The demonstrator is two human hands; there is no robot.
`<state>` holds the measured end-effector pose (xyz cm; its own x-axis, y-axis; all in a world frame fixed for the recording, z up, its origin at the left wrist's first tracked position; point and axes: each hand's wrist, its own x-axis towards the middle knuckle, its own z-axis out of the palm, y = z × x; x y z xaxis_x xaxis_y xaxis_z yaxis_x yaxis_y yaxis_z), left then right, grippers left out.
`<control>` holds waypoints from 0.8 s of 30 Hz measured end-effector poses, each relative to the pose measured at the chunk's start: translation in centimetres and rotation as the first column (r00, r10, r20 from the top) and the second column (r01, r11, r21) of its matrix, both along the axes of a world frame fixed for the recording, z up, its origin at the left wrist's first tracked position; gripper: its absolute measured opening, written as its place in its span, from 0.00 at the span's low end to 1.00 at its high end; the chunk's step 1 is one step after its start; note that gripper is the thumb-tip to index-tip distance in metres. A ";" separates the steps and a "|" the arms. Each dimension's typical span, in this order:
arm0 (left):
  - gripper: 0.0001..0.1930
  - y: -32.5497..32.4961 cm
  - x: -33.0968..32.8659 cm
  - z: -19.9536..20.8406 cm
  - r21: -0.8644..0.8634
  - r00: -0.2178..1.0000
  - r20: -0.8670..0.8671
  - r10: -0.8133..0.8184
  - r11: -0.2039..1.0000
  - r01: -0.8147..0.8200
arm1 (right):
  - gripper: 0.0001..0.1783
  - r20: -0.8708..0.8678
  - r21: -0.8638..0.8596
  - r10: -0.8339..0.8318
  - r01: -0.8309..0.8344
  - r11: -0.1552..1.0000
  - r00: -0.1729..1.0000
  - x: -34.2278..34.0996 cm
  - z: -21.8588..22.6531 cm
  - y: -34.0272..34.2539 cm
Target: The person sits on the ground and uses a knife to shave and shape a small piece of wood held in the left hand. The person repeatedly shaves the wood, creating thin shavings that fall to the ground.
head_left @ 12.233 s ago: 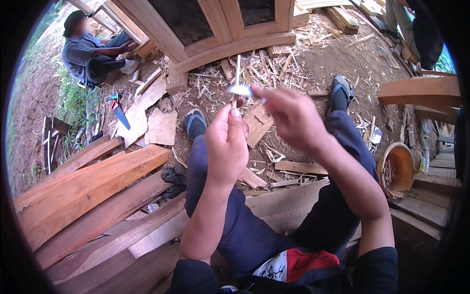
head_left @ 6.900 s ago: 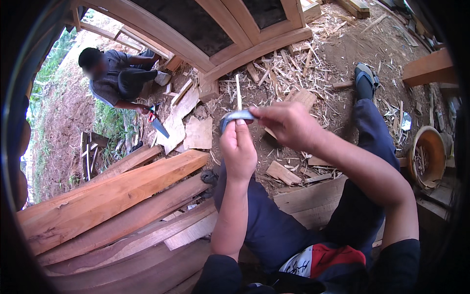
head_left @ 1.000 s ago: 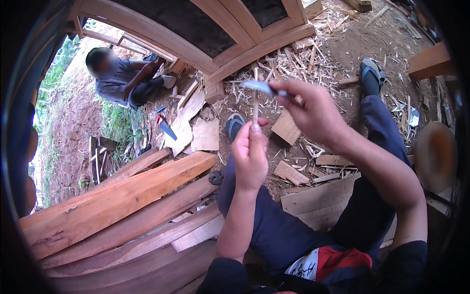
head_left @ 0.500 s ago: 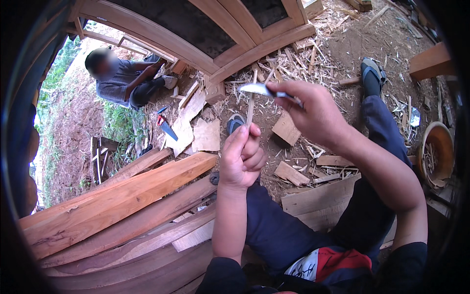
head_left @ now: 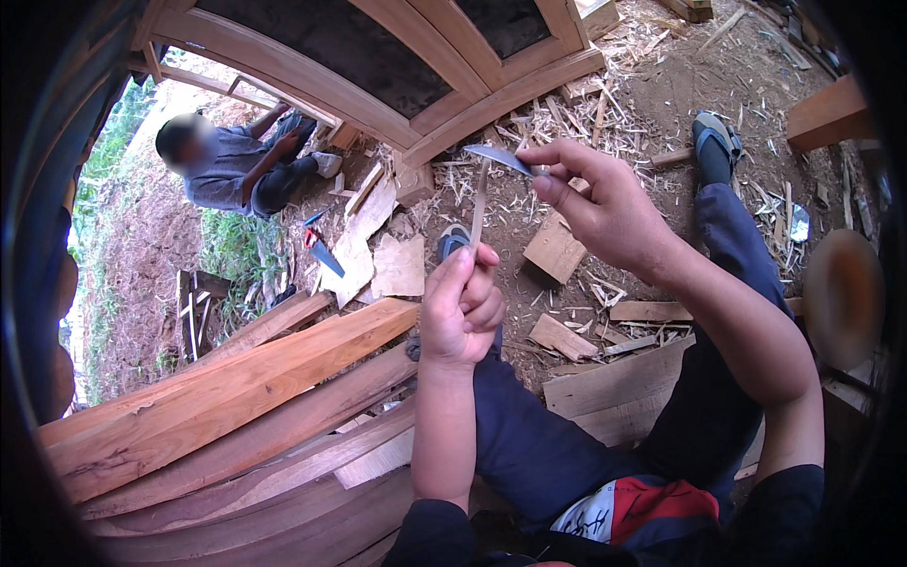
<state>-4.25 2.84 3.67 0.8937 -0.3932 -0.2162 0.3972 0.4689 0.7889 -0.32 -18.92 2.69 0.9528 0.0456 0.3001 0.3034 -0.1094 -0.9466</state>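
Observation:
My left hand (head_left: 463, 307) is closed round the lower end of a thin wooden stick (head_left: 479, 208), which points up and away from me. In my right hand (head_left: 605, 203) is a knife, its handle mostly hidden by the fingers. The knife's blade (head_left: 499, 158) reaches leftward to the stick's upper tip; whether it touches the wood I cannot tell. Beneath the hands, a short wooden block (head_left: 556, 248) lies on the dirt floor among shavings.
Long planks (head_left: 236, 383) are stacked at the lower left. A framed wooden panel (head_left: 378, 71) stands ahead. Another person (head_left: 236, 161) sits at the far left, near a handsaw (head_left: 324, 253). Wood shavings (head_left: 557, 132) cover the ground. A blurred round container (head_left: 844, 298) is at right.
The knife has turned and moved slightly up to the stick's tip. My right hand's fingers have shifted on the handle. The seated person's arms have moved.

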 end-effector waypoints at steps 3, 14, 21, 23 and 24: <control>0.16 0.2 0.1 0.1 0.005 0.998 0.016 -0.054 0.999 0.054 | 0.13 -0.048 0.015 0.056 -0.056 0.998 0.997 0.0 0.3 -0.2; 0.16 0.4 -0.2 0.6 0.029 0.988 0.027 -0.152 0.988 0.151 | 0.26 -0.242 0.370 0.237 -0.136 0.919 0.941 0.7 1.1 -1.6; 0.15 0.4 -0.3 0.8 0.090 0.988 0.007 -0.154 0.984 0.153 | 0.24 -0.285 0.383 0.228 -0.107 0.918 0.931 0.7 1.1 -1.9; 0.15 0.2 -0.2 0.9 0.116 0.988 -0.008 -0.153 0.981 0.152 | 0.22 -0.243 0.361 0.181 -0.084 0.929 0.953 0.8 0.9 -1.8; 0.15 0.1 -0.2 0.9 0.126 0.988 -0.012 -0.154 0.980 0.154 | 0.21 -0.203 0.331 0.136 -0.062 0.941 0.970 1.0 0.7 -1.7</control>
<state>-4.45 2.98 4.57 0.8242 -0.4953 -0.2746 0.4585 0.2988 0.8370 0.65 -20.60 3.37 0.9920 0.0795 0.0983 0.0776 0.2305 -0.9700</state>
